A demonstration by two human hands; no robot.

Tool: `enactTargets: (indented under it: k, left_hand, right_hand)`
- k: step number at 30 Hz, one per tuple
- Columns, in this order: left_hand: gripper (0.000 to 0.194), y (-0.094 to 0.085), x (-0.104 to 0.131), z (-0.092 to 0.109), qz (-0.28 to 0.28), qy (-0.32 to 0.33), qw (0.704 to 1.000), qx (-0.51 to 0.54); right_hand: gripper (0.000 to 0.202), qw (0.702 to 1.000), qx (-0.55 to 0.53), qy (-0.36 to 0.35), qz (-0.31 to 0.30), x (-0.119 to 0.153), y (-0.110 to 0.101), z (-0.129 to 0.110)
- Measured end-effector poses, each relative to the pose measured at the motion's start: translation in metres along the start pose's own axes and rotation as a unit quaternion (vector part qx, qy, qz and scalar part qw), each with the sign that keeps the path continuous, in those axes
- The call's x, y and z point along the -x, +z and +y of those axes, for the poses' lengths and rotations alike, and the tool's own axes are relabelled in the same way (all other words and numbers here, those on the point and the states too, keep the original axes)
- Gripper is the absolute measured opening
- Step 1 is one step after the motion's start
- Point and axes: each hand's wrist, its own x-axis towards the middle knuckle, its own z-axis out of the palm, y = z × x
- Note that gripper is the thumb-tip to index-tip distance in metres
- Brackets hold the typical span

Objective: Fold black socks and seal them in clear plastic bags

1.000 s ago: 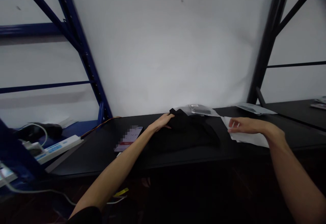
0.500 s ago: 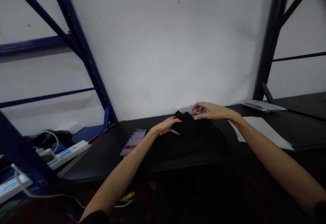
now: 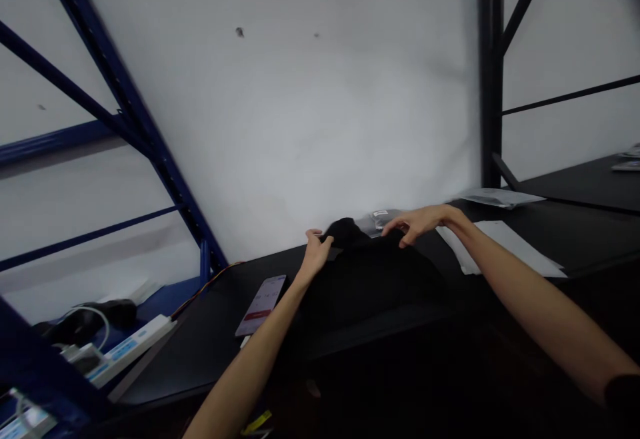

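Observation:
A black cloth item (image 3: 370,279), perhaps a garment, lies spread on the black tabletop; its outline is hard to tell from the dark surface. My left hand (image 3: 317,252) grips its far left part, where a dark fold bulges up between thumb and fingers. At the far right part, my right hand (image 3: 413,224) is bent down with thumb and fingers closed on the cloth's edge. Just behind the cloth, a grey plastic-wrapped packet (image 3: 383,219) with a small white label rests near the wall.
A phone (image 3: 261,306) with a lit screen lies left of my left forearm. White papers (image 3: 505,249) and a clear plastic bag (image 3: 500,197) are on the right. Power strips (image 3: 133,349) and cables sit at the left. Blue (image 3: 165,166) and black (image 3: 491,79) rack posts stand near the wall.
My view has shifted and tilted. The left hand has moved left with the cloth, drawing it wider. The right hand, open and beside the cloth before, has closed on its edge.

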Motion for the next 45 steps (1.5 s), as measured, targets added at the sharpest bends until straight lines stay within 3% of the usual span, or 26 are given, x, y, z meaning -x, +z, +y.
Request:
enactTargets:
  k: [3, 6, 9, 12, 14, 18, 21, 23, 25, 27, 30, 33, 36, 39, 45]
  left_hand:
    - [0.053, 0.002, 0.007, 0.003, 0.060, 0.129, 0.984, -0.103]
    - [0.040, 0.004, 0.020, 0.018, -0.039, 0.262, 0.952, -0.155]
    - [0.048, 0.006, 0.032, 0.031, -0.157, 0.302, 0.927, -0.157]
    - [0.057, 0.009, 0.034, 0.033, -0.217, 0.304, 0.911, -0.176]
    - [0.060, 0.009, 0.031, 0.030, -0.204, 0.301, 0.911, -0.197]
    - [0.064, 0.001, 0.019, 0.025, -0.074, 0.279, 0.935, -0.205]
    - [0.062, -0.008, 0.014, 0.022, 0.051, 0.222, 0.949, -0.217]
    - [0.059, -0.011, 0.013, 0.018, 0.113, 0.197, 0.941, -0.252]
    - [0.056, -0.010, 0.012, 0.013, 0.139, 0.201, 0.924, -0.293]
    - [0.051, -0.007, 0.011, 0.008, 0.118, 0.224, 0.912, -0.322]
    - [0.045, 0.000, 0.007, -0.001, 0.027, 0.249, 0.906, -0.342]
    - [0.048, 0.004, 0.002, -0.013, -0.063, 0.214, 0.907, -0.358]
    - [0.052, 0.003, -0.004, -0.023, -0.113, 0.162, 0.907, -0.373]
    - [0.052, -0.001, -0.009, -0.025, -0.114, 0.147, 0.904, -0.386]
    - [0.046, -0.005, -0.006, -0.008, -0.068, 0.202, 0.902, -0.376]
  right_hand:
    - [0.063, 0.999, -0.013, 0.052, 0.003, 0.006, -0.003, 0.011]
    - [0.057, 0.999, 0.005, 0.026, 0.038, 0.004, -0.004, 0.018]
    - [0.049, 0.998, 0.035, 0.001, 0.056, 0.001, -0.005, 0.023]
    - [0.043, 0.995, 0.064, -0.020, 0.071, -0.002, -0.007, 0.025]
    - [0.040, 0.993, 0.066, -0.037, 0.088, -0.003, -0.007, 0.024]
    - [0.036, 0.991, 0.049, -0.049, 0.111, 0.000, -0.006, 0.020]
    - [0.038, 0.992, 0.031, -0.027, 0.118, 0.005, -0.007, 0.019]
    - [0.040, 0.994, 0.023, -0.008, 0.105, 0.008, -0.007, 0.020]
    - [0.042, 0.996, 0.030, 0.007, 0.080, 0.009, -0.008, 0.022]
    - [0.042, 0.997, 0.042, 0.022, 0.060, 0.010, -0.008, 0.022]
    - [0.042, 0.996, 0.038, 0.045, 0.063, 0.011, -0.006, 0.019]
    - [0.046, 0.997, 0.009, 0.045, 0.069, 0.013, -0.005, 0.018]
    - [0.052, 0.997, -0.017, 0.054, 0.060, 0.014, -0.006, 0.024]
    - [0.060, 0.995, -0.017, 0.082, 0.057, 0.013, -0.007, 0.031]
    - [0.060, 0.988, 0.019, 0.134, 0.070, 0.012, -0.007, 0.026]
